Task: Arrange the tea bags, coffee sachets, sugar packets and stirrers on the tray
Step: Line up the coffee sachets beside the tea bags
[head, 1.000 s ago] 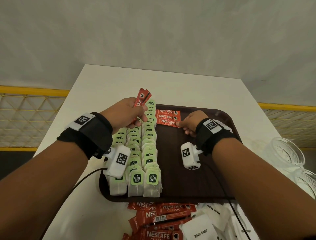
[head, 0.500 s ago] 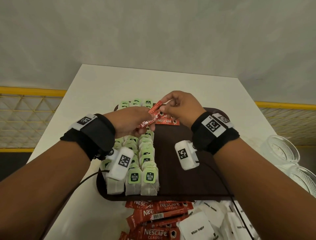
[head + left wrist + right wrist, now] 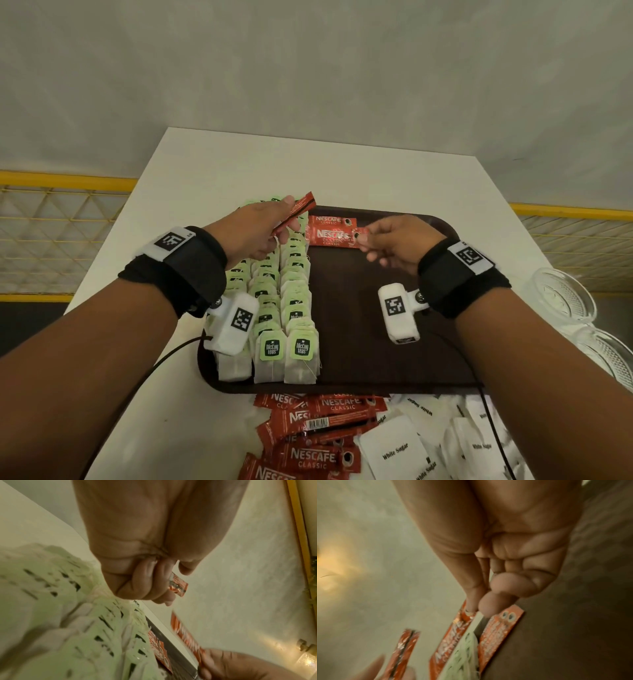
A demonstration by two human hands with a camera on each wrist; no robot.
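A dark brown tray point(image 3: 394, 370) lies on the white table. Rows of green-tagged tea bags point(image 3: 291, 308) fill its left side. Red coffee sachets point(image 3: 330, 221) lie at its far middle. My left hand point(image 3: 286, 221) hovers over the far tea bags and grips red coffee sachets point(image 3: 303, 207) that stick out past the fingers point(image 3: 154, 582). My right hand point(image 3: 368, 241) pinches one coffee sachet point(image 3: 335, 237) by its right end, just above those lying on the tray. In the right wrist view thumb and forefinger pinch this sachet point(image 3: 452, 628).
Loose coffee sachets point(image 3: 318, 431) and white sugar packets point(image 3: 394, 448) are heaped on the table before the tray's near edge. Glass bowls point(image 3: 561, 301) stand at the right. The tray's right half shows bare brown surface. A yellow railing runs behind the table.
Half a second ago both hands met over the far tray on one sachet. They have since parted: the right hand carries that sachet to the right and down, the left keeps the remaining ones.
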